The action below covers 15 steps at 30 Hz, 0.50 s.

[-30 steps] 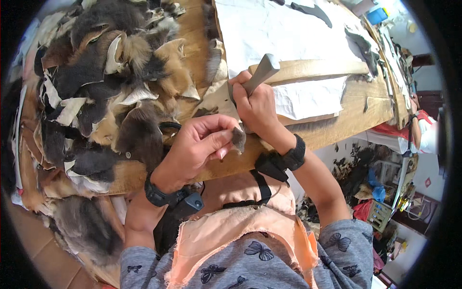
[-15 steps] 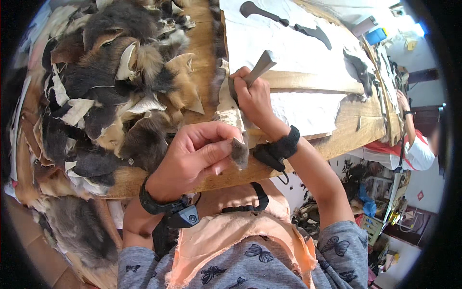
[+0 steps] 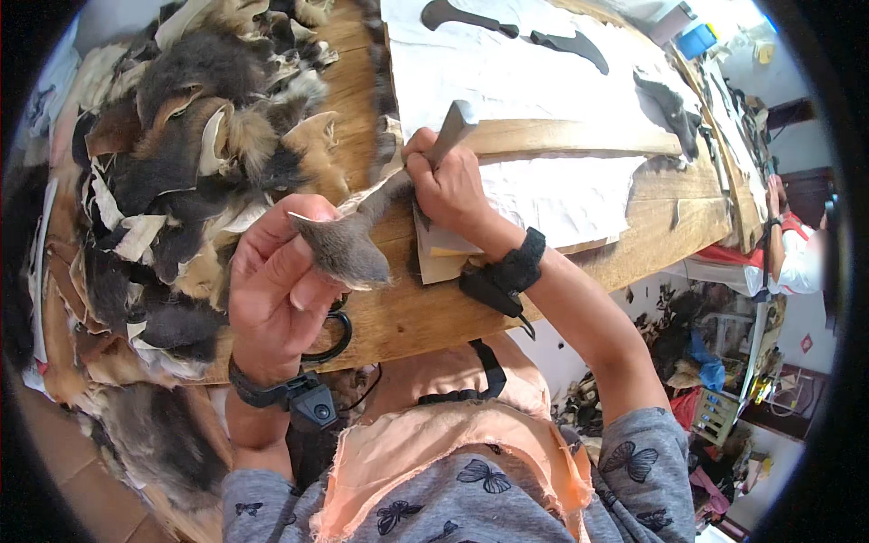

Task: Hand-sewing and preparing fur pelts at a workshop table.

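Note:
My left hand (image 3: 281, 281) pinches one end of a grey-brown fur strip (image 3: 348, 249), fur side showing, with a pale skin edge along its top. The strip is raised and stretches up to my right hand (image 3: 448, 185). That hand is wrapped round a grey metal knife (image 3: 453, 131), whose broad handle end sticks up out of the fist; its blade end is hidden by the fingers and fur. Beside my left wrist, a black ring handle (image 3: 335, 339) shows on the table, the rest of it covered.
A heap of fur scraps (image 3: 181, 181) covers the table's left side. White sheeting (image 3: 543, 195) lies to the right under a long wooden strip (image 3: 579, 138). Two dark curved blades (image 3: 466, 18) lie at the far side. Another person (image 3: 792, 249) works at the far right.
My left hand has moved left, drawing the fur strip out to the left and up off the table. My right hand has shifted slightly left with the knife. The black ring handle has come into view.

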Tool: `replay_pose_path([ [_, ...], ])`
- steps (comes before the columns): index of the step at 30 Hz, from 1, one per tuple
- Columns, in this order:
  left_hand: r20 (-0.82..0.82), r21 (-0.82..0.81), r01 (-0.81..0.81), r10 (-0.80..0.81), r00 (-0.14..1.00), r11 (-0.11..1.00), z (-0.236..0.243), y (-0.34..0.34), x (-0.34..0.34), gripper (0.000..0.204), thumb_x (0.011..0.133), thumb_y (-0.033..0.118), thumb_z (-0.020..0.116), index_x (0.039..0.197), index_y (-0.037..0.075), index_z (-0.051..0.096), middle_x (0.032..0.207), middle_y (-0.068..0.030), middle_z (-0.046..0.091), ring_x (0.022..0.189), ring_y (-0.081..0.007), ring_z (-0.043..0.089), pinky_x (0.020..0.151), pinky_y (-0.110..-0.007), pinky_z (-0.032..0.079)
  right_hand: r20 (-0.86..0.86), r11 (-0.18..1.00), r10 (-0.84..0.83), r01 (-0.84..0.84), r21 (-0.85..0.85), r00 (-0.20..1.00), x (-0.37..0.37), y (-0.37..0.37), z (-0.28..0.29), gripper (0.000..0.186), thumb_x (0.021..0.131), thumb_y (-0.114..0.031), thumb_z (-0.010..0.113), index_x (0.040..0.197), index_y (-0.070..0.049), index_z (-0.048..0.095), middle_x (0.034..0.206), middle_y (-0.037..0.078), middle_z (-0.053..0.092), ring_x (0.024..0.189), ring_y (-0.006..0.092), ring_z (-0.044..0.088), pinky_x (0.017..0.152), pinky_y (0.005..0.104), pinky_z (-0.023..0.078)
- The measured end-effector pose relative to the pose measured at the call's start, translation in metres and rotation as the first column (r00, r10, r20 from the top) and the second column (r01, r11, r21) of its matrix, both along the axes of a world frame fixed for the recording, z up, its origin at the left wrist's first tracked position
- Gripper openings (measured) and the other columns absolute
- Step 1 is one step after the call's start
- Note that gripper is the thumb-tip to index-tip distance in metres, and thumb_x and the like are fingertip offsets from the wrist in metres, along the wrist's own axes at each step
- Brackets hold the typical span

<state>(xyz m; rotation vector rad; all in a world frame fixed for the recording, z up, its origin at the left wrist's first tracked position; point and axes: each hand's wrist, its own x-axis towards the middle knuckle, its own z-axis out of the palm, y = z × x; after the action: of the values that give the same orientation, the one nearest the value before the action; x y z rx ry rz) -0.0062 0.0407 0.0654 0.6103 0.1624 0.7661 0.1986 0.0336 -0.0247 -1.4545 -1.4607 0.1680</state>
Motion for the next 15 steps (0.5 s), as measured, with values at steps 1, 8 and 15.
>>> replay_pose_path([
  [1, -0.034, 0.008, -0.013, 0.014, 0.999, 1.000, 0.004, -0.002, -0.002, 0.019, 0.088, 0.007, 0.054, 0.102, -0.006, 0.054, 0.084, -0.0072, 0.057, 0.050, -0.0010, 0.039, 0.048, -0.014, 0.036, -0.016, 0.996, -0.031, 0.029, -0.082, 0.999, 0.001, 0.002, 0.002, 0.015, 0.086, -0.014, 0.045, 0.080, -0.001, 0.051, 0.060, 0.022, 0.055, 0.059, 0.0429, 0.055, 0.056, 0.0489, 0.043],
  [8, -0.093, 0.037, -0.176, 0.179, 0.979, 0.984, 0.023, 0.005, -0.007, 0.023, 0.087, 0.004, 0.053, 0.106, -0.009, 0.051, 0.094, -0.0126, 0.056, 0.052, -0.0006, 0.043, 0.047, -0.013, 0.039, -0.069, 0.962, -0.159, 0.138, -0.236, 0.985, 0.008, 0.019, 0.004, 0.023, 0.085, -0.018, 0.045, 0.074, -0.002, 0.058, 0.066, 0.024, 0.059, 0.067, 0.0422, 0.058, 0.062, 0.0496, 0.045],
  [15, 0.025, 0.098, -0.094, 0.092, 0.995, 0.991, 0.020, 0.001, -0.016, 0.031, 0.086, 0.007, 0.054, 0.111, -0.010, 0.048, 0.100, -0.0166, 0.056, 0.059, -0.0048, 0.047, 0.052, -0.019, 0.043, -0.078, 0.931, -0.249, 0.217, -0.293, 0.965, 0.003, 0.028, 0.002, 0.024, 0.083, -0.021, 0.045, 0.086, -0.008, 0.065, 0.068, 0.021, 0.061, 0.071, 0.0393, 0.060, 0.070, 0.0457, 0.046],
])
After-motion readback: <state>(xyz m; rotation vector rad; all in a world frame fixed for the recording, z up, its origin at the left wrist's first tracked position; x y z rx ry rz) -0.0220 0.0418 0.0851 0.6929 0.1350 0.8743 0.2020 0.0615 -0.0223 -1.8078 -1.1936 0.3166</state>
